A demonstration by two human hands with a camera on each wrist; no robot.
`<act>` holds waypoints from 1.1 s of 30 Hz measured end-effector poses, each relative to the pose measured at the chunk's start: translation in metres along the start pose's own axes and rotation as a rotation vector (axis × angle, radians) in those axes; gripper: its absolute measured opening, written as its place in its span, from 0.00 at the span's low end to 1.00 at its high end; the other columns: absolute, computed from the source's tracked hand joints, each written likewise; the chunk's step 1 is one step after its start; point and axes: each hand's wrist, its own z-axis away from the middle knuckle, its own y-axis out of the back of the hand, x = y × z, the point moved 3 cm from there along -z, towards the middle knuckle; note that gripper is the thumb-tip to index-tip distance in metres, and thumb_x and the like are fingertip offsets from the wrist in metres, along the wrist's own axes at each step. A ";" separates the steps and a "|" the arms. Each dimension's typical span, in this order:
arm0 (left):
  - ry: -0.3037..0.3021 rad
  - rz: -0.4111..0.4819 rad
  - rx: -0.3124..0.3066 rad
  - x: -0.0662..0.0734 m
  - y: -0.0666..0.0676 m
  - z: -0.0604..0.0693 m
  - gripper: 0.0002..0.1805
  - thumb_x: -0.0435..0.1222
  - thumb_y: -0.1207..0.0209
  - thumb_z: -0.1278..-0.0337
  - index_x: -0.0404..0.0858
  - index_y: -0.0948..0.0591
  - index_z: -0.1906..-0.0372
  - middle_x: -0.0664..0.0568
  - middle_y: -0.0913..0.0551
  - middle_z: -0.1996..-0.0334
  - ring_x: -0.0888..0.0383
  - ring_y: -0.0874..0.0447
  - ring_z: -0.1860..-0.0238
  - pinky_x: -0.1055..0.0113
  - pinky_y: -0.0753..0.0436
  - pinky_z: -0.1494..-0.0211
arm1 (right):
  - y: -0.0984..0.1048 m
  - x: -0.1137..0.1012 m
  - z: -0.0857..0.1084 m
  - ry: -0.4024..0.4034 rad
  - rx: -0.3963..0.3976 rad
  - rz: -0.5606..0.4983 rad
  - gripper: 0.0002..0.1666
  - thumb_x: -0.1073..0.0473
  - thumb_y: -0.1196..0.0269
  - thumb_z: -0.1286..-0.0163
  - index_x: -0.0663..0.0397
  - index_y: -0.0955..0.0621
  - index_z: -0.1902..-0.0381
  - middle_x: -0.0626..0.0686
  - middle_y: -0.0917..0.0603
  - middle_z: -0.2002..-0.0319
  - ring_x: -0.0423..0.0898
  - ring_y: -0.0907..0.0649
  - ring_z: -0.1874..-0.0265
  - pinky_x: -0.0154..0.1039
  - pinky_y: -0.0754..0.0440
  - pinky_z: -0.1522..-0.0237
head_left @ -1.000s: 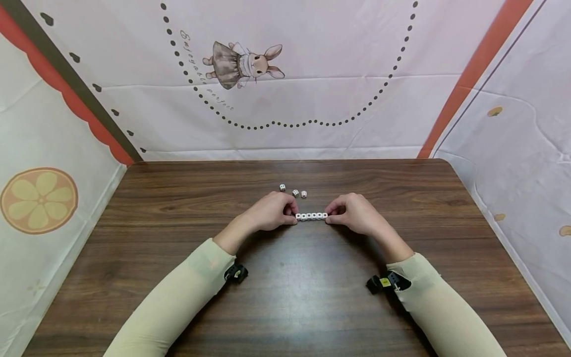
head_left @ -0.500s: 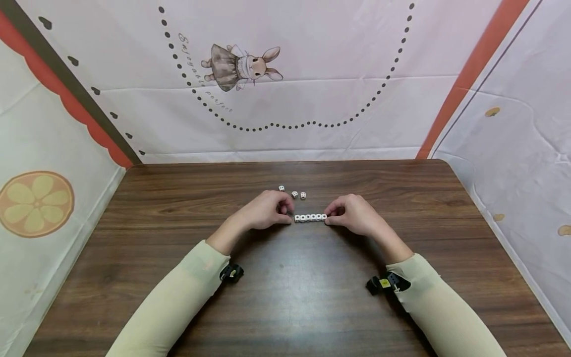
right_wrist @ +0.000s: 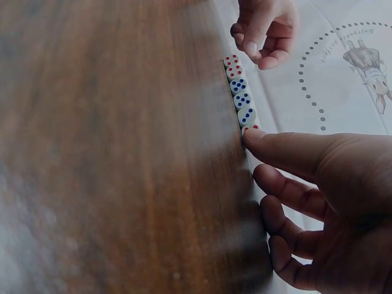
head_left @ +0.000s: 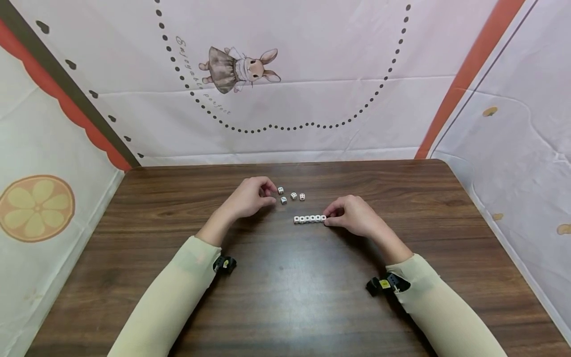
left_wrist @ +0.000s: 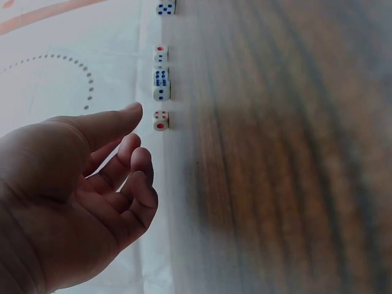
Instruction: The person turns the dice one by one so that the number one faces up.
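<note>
Several white dice stand in a straight row [head_left: 310, 219] on the table, touching side by side, their top faces each showing one large dot. At the row's right end my right hand [head_left: 354, 213] pinches the end die [right_wrist: 247, 130] between thumb and forefinger. My left hand [head_left: 253, 197] is off the row, just left of a loose group of dice. Its thumb is stretched out, its fingers are loosely bent, and nothing is between them. Nearest to it lie one die [head_left: 280, 190] and another die [head_left: 283, 200]. Blue and red pips show on the dice sides in the wrist views.
Two further loose dice lie close together, a die [head_left: 293, 196] and a die [head_left: 302, 197], behind the row. The brown wood-grain table [head_left: 285, 297] ends at a printed cloth [head_left: 334, 109] at the back. Cloth also hangs at both sides.
My left hand has let go of the row's left end and moved left and back to the loose dice. Another loose die has come into sight. The right hand stays put.
</note>
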 end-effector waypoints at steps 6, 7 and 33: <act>0.004 -0.024 0.011 -0.006 0.003 -0.010 0.14 0.33 0.28 0.36 0.36 0.15 0.48 0.49 0.16 0.60 0.52 0.18 0.57 0.56 0.21 0.47 | 0.000 0.000 0.000 0.002 0.006 0.009 0.05 0.55 0.22 0.34 0.46 0.08 0.61 0.41 0.11 0.65 0.42 0.19 0.67 0.44 0.22 0.61; 0.000 -0.035 0.009 -0.006 0.003 -0.012 0.15 0.32 0.28 0.36 0.36 0.15 0.47 0.49 0.16 0.60 0.52 0.18 0.57 0.56 0.21 0.46 | 0.000 0.000 0.000 0.001 0.007 0.008 0.05 0.55 0.22 0.34 0.46 0.08 0.61 0.41 0.11 0.66 0.42 0.19 0.67 0.44 0.22 0.61; -0.030 -0.168 -0.065 0.000 -0.007 -0.041 0.08 0.34 0.30 0.35 0.35 0.11 0.55 0.50 0.14 0.65 0.54 0.18 0.60 0.58 0.21 0.48 | 0.000 -0.001 -0.001 0.013 0.016 0.000 0.05 0.56 0.22 0.35 0.45 0.07 0.62 0.40 0.11 0.68 0.42 0.19 0.69 0.43 0.23 0.62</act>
